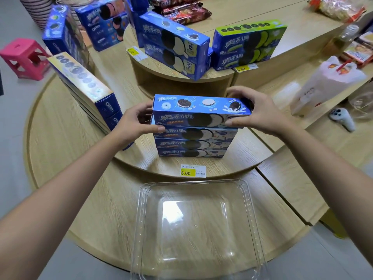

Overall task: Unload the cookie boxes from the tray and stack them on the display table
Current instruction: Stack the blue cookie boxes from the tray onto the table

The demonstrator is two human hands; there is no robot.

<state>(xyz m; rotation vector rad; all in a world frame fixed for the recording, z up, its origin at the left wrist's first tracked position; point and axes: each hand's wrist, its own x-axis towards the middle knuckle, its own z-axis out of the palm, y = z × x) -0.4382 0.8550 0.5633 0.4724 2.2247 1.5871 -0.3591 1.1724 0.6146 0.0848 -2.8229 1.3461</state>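
A blue cookie box [201,110] lies on top of a stack of three like boxes [192,143] on the middle tier of the round wooden display table [60,142]. My left hand [137,123] grips the top box's left end and my right hand [254,110] grips its right end. The clear plastic tray [250,215] sits on the lowest tier near me, with nothing in it.
A tilted pile of boxes [86,87] leans at the left of the stack. More blue boxes [177,45] and green-topped boxes [248,45] stand on the upper tier. A price tag [192,171] sits below the stack. A white bag [327,85] and a controller [343,118] lie right. A pink stool [24,57] stands far left.
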